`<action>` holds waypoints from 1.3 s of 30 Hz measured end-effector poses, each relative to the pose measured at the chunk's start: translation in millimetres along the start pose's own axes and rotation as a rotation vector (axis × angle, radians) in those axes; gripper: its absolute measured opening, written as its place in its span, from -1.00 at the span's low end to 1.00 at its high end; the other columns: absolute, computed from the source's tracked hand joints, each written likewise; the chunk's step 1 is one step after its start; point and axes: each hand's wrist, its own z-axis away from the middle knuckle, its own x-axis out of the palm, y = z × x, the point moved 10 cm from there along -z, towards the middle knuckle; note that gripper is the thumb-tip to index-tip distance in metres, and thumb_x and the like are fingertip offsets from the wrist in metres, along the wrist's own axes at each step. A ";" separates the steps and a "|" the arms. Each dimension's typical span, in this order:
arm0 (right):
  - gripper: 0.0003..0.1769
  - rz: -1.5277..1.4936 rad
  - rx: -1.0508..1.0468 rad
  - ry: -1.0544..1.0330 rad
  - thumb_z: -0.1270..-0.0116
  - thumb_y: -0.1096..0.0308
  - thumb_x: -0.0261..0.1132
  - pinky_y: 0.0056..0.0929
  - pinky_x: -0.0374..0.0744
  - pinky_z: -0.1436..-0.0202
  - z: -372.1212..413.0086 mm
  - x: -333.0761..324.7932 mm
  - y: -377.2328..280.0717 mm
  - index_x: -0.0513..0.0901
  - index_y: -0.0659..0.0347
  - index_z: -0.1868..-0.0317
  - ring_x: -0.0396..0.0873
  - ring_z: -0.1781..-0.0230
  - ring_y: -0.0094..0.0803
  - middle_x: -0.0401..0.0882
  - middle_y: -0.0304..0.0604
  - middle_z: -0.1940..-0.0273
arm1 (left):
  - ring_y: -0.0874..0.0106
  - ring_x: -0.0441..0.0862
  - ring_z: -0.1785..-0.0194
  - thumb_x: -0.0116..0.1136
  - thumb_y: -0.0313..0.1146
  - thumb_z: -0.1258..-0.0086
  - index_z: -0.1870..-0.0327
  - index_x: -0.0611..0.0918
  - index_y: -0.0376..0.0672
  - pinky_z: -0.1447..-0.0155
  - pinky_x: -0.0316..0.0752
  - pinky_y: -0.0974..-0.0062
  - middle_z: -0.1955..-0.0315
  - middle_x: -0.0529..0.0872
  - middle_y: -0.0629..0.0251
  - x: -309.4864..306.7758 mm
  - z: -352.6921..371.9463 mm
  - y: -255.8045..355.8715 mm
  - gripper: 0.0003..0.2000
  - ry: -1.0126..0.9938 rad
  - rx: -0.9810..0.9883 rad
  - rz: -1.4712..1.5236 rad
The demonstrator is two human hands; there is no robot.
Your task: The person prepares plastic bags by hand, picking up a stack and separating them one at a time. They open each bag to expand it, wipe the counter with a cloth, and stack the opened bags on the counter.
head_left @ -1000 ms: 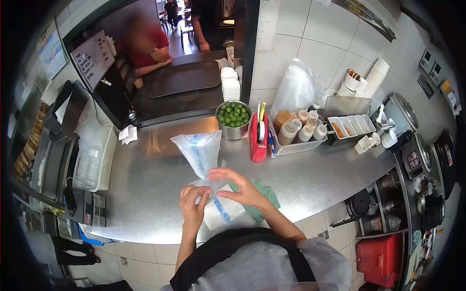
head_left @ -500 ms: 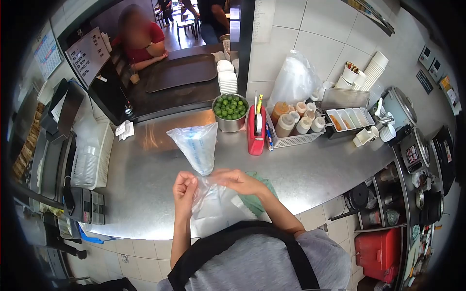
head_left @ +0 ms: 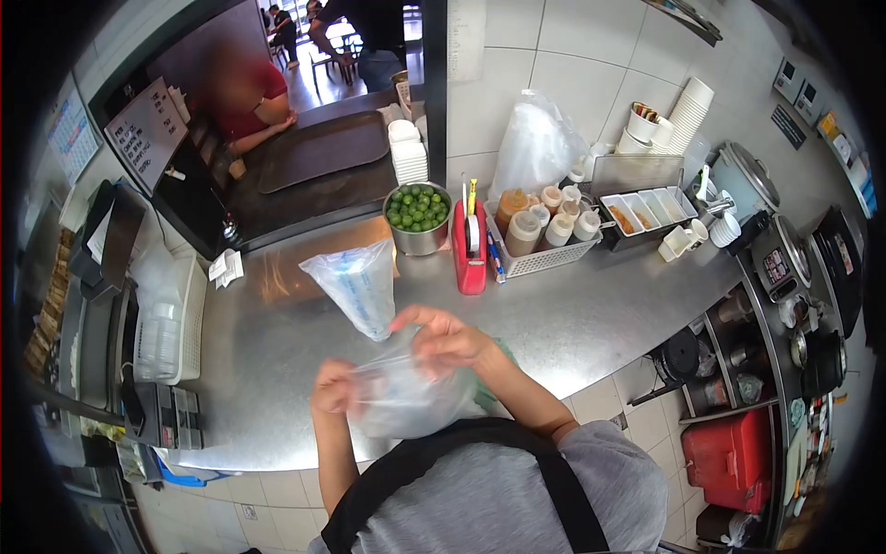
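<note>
A clear plastic bag is stretched between my hands, just in front of my apron. My left hand pinches its left side, a little blurred by motion. At the bag's upper right edge is my right hand, its index finger extended while the other fingers curl against the plastic. Just beyond lies a cone-shaped pack of white plastic bags with blue print, its narrow end near my right fingertips. Part of a green cloth shows behind my right wrist.
On the steel counter stand a pot of green limes, a red tape dispenser and a basket of sauce bottles. A white basket with plastic containers is at left. Beyond a brown tray, a person in red leans on the ledge.
My hands have moved apart, spreading the clear bag between them. My left hand went left and down; my right hand rose slightly. The whole view has shifted a little.
</note>
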 end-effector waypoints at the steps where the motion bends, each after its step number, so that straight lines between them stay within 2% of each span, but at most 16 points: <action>1: -0.46 0.140 0.077 -0.019 -0.24 0.47 0.16 -0.66 0.41 0.56 -4.1 6.2 2.6 0.18 0.32 -0.20 0.51 0.56 -0.54 0.57 -0.09 0.49 | 0.52 0.49 0.67 0.13 -0.36 -0.24 0.54 0.54 -0.27 0.55 0.42 0.54 0.73 0.54 0.28 -6.6 -0.6 15.7 -0.81 0.059 0.208 0.180; 2: -0.47 0.281 0.156 -0.037 -0.24 0.48 0.16 -0.68 0.41 0.57 -6.0 9.1 5.9 0.20 0.33 -0.20 0.52 0.56 -0.55 0.58 -0.09 0.47 | 0.49 0.50 0.67 0.13 -0.36 -0.24 0.54 0.55 -0.28 0.56 0.43 0.52 0.72 0.54 0.26 -16.8 3.8 31.2 -0.80 0.119 0.417 0.362; 5: -0.49 0.213 0.163 -0.116 -0.22 0.50 0.17 -0.68 0.42 0.53 -10.8 16.2 -1.8 0.23 0.34 -0.18 0.54 0.51 -0.52 0.60 -0.05 0.40 | 0.49 0.51 0.63 0.13 -0.37 -0.25 0.49 0.57 -0.29 0.50 0.46 0.51 0.68 0.57 0.27 -24.3 -0.5 35.8 -0.83 0.239 0.328 0.168; 8: -0.53 0.173 -0.154 -0.133 -0.19 0.55 0.18 -0.69 0.44 0.50 -23.6 14.1 -54.1 0.31 0.35 -0.13 0.55 0.49 -0.53 0.61 -0.06 0.38 | 0.54 0.52 0.57 0.13 -0.41 -0.24 0.47 0.57 -0.28 0.42 0.45 0.58 0.64 0.58 0.31 2.0 -25.8 20.4 -0.86 -0.128 -0.251 -0.420; 11: -0.62 0.370 -0.234 -0.059 -0.18 0.56 0.18 -0.65 0.47 0.45 -43.6 11.4 -79.7 0.40 0.35 -0.05 0.55 0.46 -0.54 0.60 -0.11 0.40 | 0.59 0.51 0.49 0.12 -0.45 -0.24 0.46 0.57 -0.29 0.33 0.41 0.63 0.60 0.58 0.38 -19.7 -43.5 42.0 -0.89 0.168 -0.235 -0.500; 13: -0.68 0.585 -0.174 0.152 -0.18 0.58 0.17 -0.60 0.49 0.43 -62.4 -1.9 -92.4 0.45 0.33 0.01 0.54 0.44 -0.55 0.60 -0.15 0.39 | 0.61 0.50 0.42 0.10 -0.49 -0.24 0.43 0.57 -0.29 0.30 0.38 0.66 0.53 0.60 0.39 -58.6 -52.2 71.8 -0.92 0.494 -0.078 -0.664; 15: -0.70 0.769 -0.175 0.369 -0.18 0.58 0.16 -0.57 0.50 0.39 -72.1 -26.4 -93.3 0.49 0.31 0.04 0.55 0.40 -0.52 0.60 -0.15 0.36 | 0.60 0.48 0.36 0.07 -0.51 -0.25 0.39 0.56 -0.27 0.27 0.36 0.66 0.44 0.59 0.39 -83.5 -57.3 100.9 -0.95 0.718 0.207 -0.816; 18: -0.72 1.020 -0.286 0.639 -0.19 0.56 0.15 -0.53 0.52 0.31 -82.3 -95.3 -73.8 0.51 0.30 0.06 0.59 0.32 -0.44 0.61 -0.12 0.31 | 0.60 0.47 0.31 0.06 -0.52 -0.25 0.35 0.54 -0.25 0.25 0.35 0.67 0.39 0.58 0.38 -123.9 -59.0 89.7 -0.97 0.869 0.275 -1.051; 21: -0.76 1.224 -0.340 0.772 -0.18 0.57 0.12 -0.50 0.53 0.22 -78.0 -114.9 -61.4 0.54 0.31 0.12 0.59 0.27 -0.40 0.62 -0.10 0.29 | 0.57 0.49 0.31 0.06 -0.54 -0.21 0.30 0.50 -0.26 0.24 0.36 0.64 0.42 0.59 0.32 -178.1 -47.5 30.3 -0.93 0.941 0.239 -0.683; 24: -0.83 1.301 -0.245 0.853 -0.12 0.51 0.18 -0.47 0.53 0.20 -73.4 -132.6 -51.2 0.58 0.35 0.25 0.62 0.29 -0.39 0.63 -0.05 0.33 | 0.58 0.48 0.45 -0.06 -0.55 -0.23 0.28 0.48 -0.25 0.43 0.38 0.63 0.49 0.55 0.31 -173.9 -37.3 9.4 -0.92 0.980 0.150 -0.934; 27: -0.77 1.349 -0.070 0.850 -0.03 0.45 0.24 -0.42 0.54 0.26 -58.5 -174.9 -21.7 0.57 0.39 0.28 0.63 0.38 -0.38 0.62 0.02 0.37 | 0.56 0.42 0.65 -0.12 -0.56 -0.22 0.23 0.46 -0.23 0.60 0.35 0.57 0.61 0.53 0.32 -230.6 -13.1 -69.7 -0.86 0.986 -0.322 -0.557; 28: -0.75 1.344 -0.005 0.902 -0.04 0.41 0.24 -0.36 0.54 0.27 -48.6 -212.6 1.2 0.57 0.40 0.27 0.63 0.37 -0.28 0.61 0.06 0.38 | 0.51 0.45 0.72 -0.04 -0.46 -0.24 0.25 0.47 -0.24 0.67 0.38 0.53 0.60 0.57 0.28 -211.2 -16.6 -50.1 -0.89 1.063 -0.108 -0.558; 30: -0.69 1.337 0.122 0.997 -0.04 0.32 0.23 -0.23 0.52 0.29 -30.7 -284.6 47.7 0.56 0.41 0.26 0.62 0.36 -0.08 0.59 0.14 0.40 | 0.53 0.46 0.68 -0.07 -0.44 -0.28 0.24 0.47 -0.22 0.64 0.40 0.54 0.57 0.57 0.29 -224.1 1.2 -86.8 -0.89 1.116 -0.277 -0.560; 33: -0.70 1.087 0.201 1.079 -0.05 0.28 0.22 -0.17 0.51 0.24 -11.7 -289.0 74.0 0.57 0.39 0.33 0.61 0.36 -0.08 0.59 0.13 0.42 | 0.58 0.45 0.60 -0.12 -0.39 -0.36 0.24 0.44 -0.17 0.60 0.37 0.59 0.53 0.57 0.35 -240.0 25.2 -137.2 -0.90 1.226 -0.373 -0.371; 36: -0.77 1.125 0.144 1.128 -0.07 0.32 0.22 -0.23 0.53 0.40 -12.9 -282.2 64.8 0.58 0.37 0.39 0.62 0.44 -0.16 0.60 0.07 0.47 | 0.61 0.40 0.60 -0.13 -0.37 -0.37 0.24 0.44 -0.11 0.60 0.29 0.63 0.54 0.54 0.39 -239.8 26.0 -147.5 -0.92 1.225 -0.345 -0.217; 39: -0.85 0.891 0.252 1.246 -0.10 0.39 0.17 -0.37 0.48 0.63 -6.5 -284.6 70.2 0.57 0.31 0.49 0.58 0.56 -0.33 0.59 -0.03 0.51 | 0.64 0.36 0.62 -0.14 -0.36 -0.38 0.24 0.44 -0.09 0.61 0.22 0.67 0.57 0.52 0.42 -242.4 20.8 -148.3 -0.92 1.258 -0.304 -0.093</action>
